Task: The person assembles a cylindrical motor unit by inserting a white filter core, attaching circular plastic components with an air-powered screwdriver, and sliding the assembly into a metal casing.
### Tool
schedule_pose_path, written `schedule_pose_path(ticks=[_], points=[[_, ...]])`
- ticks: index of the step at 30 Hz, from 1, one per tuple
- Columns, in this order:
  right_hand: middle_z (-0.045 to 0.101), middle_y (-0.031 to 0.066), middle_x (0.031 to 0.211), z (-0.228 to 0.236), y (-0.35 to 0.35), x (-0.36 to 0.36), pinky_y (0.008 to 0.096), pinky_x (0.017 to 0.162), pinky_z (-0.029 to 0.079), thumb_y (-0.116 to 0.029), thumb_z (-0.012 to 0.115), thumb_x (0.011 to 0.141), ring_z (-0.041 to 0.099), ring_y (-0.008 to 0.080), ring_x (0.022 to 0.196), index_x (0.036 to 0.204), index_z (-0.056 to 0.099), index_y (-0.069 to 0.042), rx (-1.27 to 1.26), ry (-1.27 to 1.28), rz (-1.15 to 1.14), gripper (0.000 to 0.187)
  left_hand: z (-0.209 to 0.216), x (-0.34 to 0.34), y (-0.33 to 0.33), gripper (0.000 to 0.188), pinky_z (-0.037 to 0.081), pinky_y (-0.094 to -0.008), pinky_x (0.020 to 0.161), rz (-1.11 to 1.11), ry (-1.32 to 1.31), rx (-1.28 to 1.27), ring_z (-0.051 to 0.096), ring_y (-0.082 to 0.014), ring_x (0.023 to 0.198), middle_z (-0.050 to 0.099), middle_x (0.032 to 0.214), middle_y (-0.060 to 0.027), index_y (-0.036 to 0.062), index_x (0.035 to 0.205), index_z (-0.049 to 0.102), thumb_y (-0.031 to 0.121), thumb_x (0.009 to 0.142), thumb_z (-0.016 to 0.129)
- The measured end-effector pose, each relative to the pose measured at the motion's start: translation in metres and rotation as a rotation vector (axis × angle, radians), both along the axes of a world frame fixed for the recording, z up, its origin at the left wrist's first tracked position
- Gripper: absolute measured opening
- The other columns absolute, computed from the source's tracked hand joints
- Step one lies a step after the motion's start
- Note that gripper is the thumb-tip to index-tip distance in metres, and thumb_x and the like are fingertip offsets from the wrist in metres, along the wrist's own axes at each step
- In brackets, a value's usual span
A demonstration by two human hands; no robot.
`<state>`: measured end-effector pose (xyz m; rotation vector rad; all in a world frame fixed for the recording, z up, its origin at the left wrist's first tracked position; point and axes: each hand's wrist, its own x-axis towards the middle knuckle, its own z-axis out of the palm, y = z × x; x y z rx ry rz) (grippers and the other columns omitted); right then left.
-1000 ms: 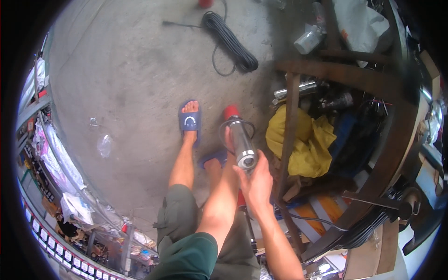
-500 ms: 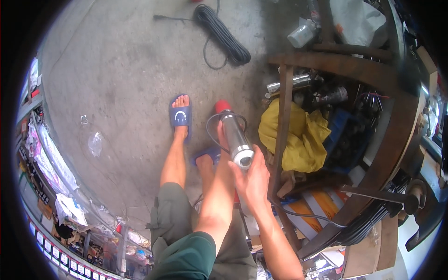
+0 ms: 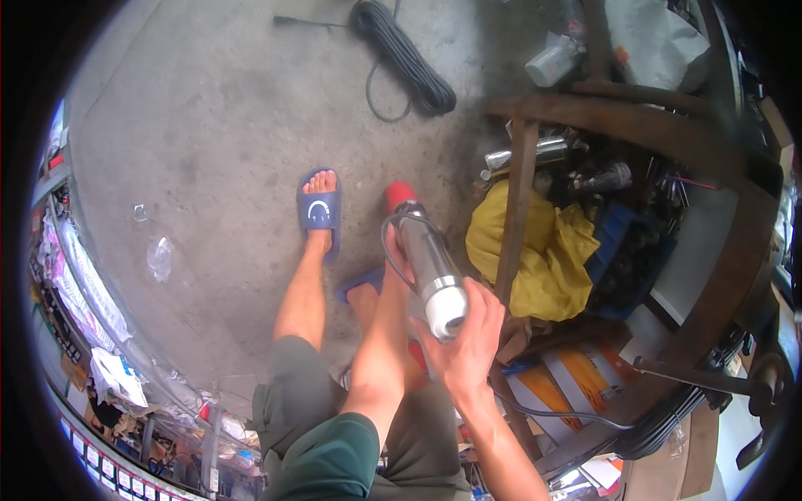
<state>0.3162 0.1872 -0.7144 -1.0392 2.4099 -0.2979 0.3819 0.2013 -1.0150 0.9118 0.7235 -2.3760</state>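
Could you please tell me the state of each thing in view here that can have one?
Long silver metal cylinder with red end cap: tilted, red end down by the feet.
Right hand: gripping the cylinder's white upper end.
Left hand: hidden behind the cylinder.
Black cable: coiled on the floor.
Yellow cloth: crumpled.

- A bare grey concrete floor [image 3: 217, 142], stained and dusty, lies in even daylight.
- A coiled black cable [image 3: 405, 58] rests on it at the top.
- A dark rusted metal frame [image 3: 635, 125] curves along the right, over a crumpled yellow cloth [image 3: 543, 250] and a blue plastic crate [image 3: 614, 242].
- A crumpled clear plastic scrap [image 3: 159, 257] lies at the left, near cluttered shelves [image 3: 92, 334].
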Motion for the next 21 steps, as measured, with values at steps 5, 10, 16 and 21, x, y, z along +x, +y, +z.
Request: schedule_pose_path(ticks=[5,10,16,21], points=[[0.061,0.0191,0.131,-0.011,0.014,-0.001,0.047,0.103,0.051,-0.018,0.101,0.061,0.061,0.038,0.12,0.14,0.052,-0.002,-0.196,-0.004,-0.061,0.094,-0.011,0.008,-0.007,0.076,0.057,-0.0579,0.1,0.061,0.224,0.066,0.07,-0.0378,0.111,0.071,0.125,-0.0195,0.0076,0.135,0.064,0.074,0.099,0.051],[0.06,0.0201,0.129,-0.015,0.018,-0.004,0.0474,0.1,0.05,-0.017,0.101,0.06,0.061,0.0375,0.116,0.134,0.055,-0.004,-0.237,-0.024,-0.014,0.089,-0.02,0.022,-0.014,0.083,0.055,-0.0554,0.104,-0.145,0.046,0.02,0.069,-0.0375,0.115,0.072,0.127,-0.0187,0.0062,0.134,0.066,0.078,0.097,0.05],[0.061,0.0221,0.132,-0.033,0.032,-0.021,0.0462,0.099,0.053,-0.024,0.103,0.059,0.063,0.0362,0.119,0.131,0.061,-0.002,-0.306,-0.124,0.029,0.086,-0.039,0.028,-0.018,0.087,0.053,-0.0569,0.108,-0.192,0.277,0.025,0.069,-0.0378,0.12,0.071,0.131,-0.0194,0.0061,0.137,0.066,0.081,0.094,0.055],[0.067,0.0228,0.126,-0.027,0.034,-0.02,0.0471,0.098,0.056,-0.029,0.103,0.062,0.067,0.0379,0.114,0.131,0.062,0.002,-0.366,0.01,0.097,0.086,-0.041,0.028,-0.018,0.078,0.056,-0.0562,0.104,-0.157,0.263,0.048,0.071,-0.0375,0.115,0.073,0.126,-0.0182,0.0071,0.133,0.067,0.075,0.098,0.055]])
